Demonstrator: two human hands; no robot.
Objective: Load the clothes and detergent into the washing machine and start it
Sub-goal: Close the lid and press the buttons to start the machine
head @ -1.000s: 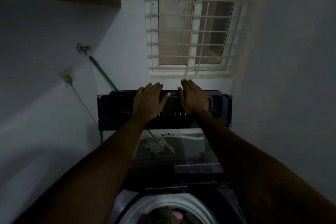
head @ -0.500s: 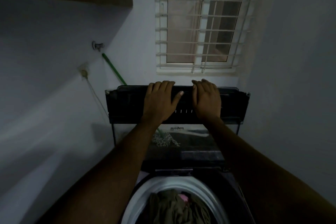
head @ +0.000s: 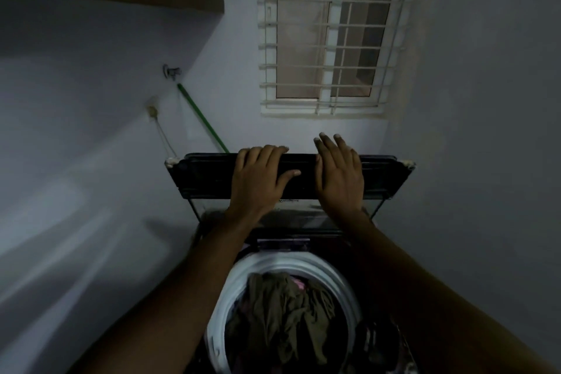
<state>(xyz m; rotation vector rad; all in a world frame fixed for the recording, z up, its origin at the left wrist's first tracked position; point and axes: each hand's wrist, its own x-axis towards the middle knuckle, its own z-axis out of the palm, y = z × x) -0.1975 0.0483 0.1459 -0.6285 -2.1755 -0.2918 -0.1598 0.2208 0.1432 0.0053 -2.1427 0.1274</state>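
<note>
One wide-angle view from the person's head, facing forward and steeply down, close above the washing machine (head: 282, 240) and its open drum (head: 334, 275), raised lid (head: 206, 179) near at mid-frame, window (head: 324, 33) straight ahead beyond it, walls (head: 91, 161) bowed toward the edges

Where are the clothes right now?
In the head view, the clothes lie heaped inside the white-rimmed drum at bottom centre, below the raised lid.
</note>
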